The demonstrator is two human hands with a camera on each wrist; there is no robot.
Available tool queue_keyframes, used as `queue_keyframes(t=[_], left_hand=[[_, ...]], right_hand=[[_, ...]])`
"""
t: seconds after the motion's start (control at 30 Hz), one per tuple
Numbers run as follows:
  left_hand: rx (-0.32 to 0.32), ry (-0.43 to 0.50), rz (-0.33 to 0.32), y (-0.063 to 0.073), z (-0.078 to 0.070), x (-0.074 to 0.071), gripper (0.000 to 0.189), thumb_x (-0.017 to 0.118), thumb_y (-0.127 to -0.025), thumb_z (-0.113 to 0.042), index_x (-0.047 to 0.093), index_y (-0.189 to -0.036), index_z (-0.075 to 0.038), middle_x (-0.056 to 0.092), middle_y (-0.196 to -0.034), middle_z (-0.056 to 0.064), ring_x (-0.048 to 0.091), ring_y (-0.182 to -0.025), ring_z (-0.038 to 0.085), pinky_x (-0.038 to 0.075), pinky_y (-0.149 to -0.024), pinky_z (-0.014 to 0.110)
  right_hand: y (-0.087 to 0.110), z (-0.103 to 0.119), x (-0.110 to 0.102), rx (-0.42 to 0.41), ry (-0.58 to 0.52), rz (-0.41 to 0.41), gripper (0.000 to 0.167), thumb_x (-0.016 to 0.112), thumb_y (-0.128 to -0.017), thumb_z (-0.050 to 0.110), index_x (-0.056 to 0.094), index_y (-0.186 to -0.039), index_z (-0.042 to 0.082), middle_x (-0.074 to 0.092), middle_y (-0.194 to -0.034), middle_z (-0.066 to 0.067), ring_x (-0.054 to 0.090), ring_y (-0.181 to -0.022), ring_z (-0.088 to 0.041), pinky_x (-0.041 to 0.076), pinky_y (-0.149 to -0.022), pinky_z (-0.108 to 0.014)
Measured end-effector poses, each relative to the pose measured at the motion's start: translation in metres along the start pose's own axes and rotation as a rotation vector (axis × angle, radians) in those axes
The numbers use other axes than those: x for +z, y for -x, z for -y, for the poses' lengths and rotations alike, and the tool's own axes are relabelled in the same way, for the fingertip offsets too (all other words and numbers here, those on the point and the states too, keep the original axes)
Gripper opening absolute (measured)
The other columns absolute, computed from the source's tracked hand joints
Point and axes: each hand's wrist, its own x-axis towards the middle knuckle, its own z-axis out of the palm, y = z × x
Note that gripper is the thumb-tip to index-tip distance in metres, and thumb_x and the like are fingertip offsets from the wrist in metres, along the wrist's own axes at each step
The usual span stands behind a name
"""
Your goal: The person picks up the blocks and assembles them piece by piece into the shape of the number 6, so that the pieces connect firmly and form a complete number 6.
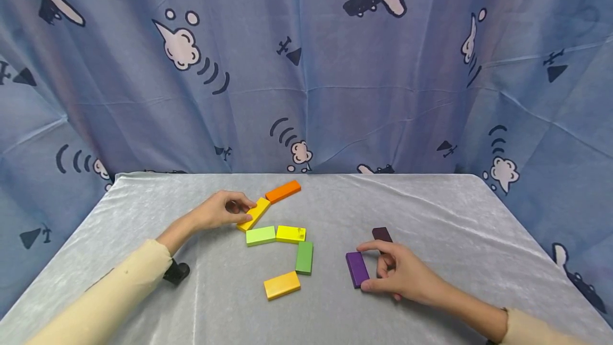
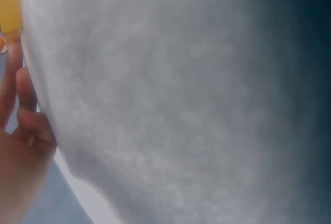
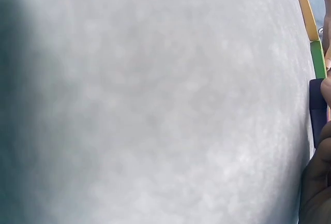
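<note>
At the left of the group, my left hand (image 1: 221,211) pinches a golden-yellow block (image 1: 258,213) between thumb and fingers. The block lies slanted, its upper end against an orange block (image 1: 283,191) and its lower end close to a light green block (image 1: 261,236). My right hand (image 1: 407,274) holds a purple block (image 1: 356,268) by its ends, thumb at the near end and index finger at the far one. Behind that hand a dark maroon block (image 1: 381,233) is partly covered. The right wrist view catches the purple block (image 3: 317,100) only at its edge.
Right of the light green block lies a bright yellow block (image 1: 289,234), then a green block (image 1: 304,257) set lengthwise. An amber block (image 1: 281,285) lies nearest the front. A grey cloth covers the table (image 1: 230,302); a blue patterned curtain (image 1: 306,68) hangs behind.
</note>
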Motion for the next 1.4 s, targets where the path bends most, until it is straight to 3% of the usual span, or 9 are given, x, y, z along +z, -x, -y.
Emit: queue_keyframes(t=[0.2, 0.47, 0.77, 1.4], left_hand=[[-0.001, 0.004, -0.002, 0.000, 0.000, 0.000, 0.026, 0.077, -0.093, -0.011, 0.074, -0.118, -0.004, 0.070, -0.103, 0.001, 0.062, -0.091, 0.019, 0.053, -0.081, 0.034], [0.001, 0.007, -0.007, 0.000, -0.001, 0.000, 0.026, 0.077, -0.093, -0.011, 0.074, -0.118, -0.004, 0.070, -0.102, 0.000, 0.062, -0.090, 0.019, 0.053, -0.080, 0.033], [0.024, 0.023, -0.011, 0.002, -0.003, -0.001, 0.026, 0.076, -0.094, -0.011, 0.074, -0.118, -0.001, 0.070, -0.103, 0.004, 0.061, -0.090, 0.020, 0.053, -0.079, 0.033], [0.029, 0.033, -0.011, 0.002, -0.003, -0.001, 0.027, 0.076, -0.093, -0.010, 0.073, -0.118, 0.000, 0.070, -0.103, 0.005, 0.062, -0.091, 0.021, 0.053, -0.081, 0.035]], right_hand=[[-0.001, -0.001, 0.001, 0.030, -0.021, -0.001, 0.064, 0.089, -0.080, 0.017, 0.059, -0.134, -0.001, 0.050, -0.061, 0.005, 0.048, -0.040, -0.009, 0.054, -0.057, -0.032], [-0.002, 0.000, -0.001, 0.032, -0.019, 0.015, 0.065, 0.090, -0.079, 0.015, 0.059, -0.134, 0.000, 0.051, -0.062, 0.004, 0.047, -0.041, -0.008, 0.048, -0.042, -0.031], [-0.004, 0.002, -0.001, 0.029, -0.019, 0.011, 0.062, 0.090, -0.078, 0.014, 0.060, -0.130, -0.001, 0.049, -0.065, 0.004, 0.044, -0.045, -0.006, 0.045, -0.038, -0.028], [-0.018, 0.013, -0.005, -0.069, 0.038, -0.010, 0.057, 0.091, -0.078, 0.018, 0.064, -0.126, 0.005, 0.043, -0.063, 0.006, 0.040, -0.051, -0.004, 0.039, -0.041, -0.024]])
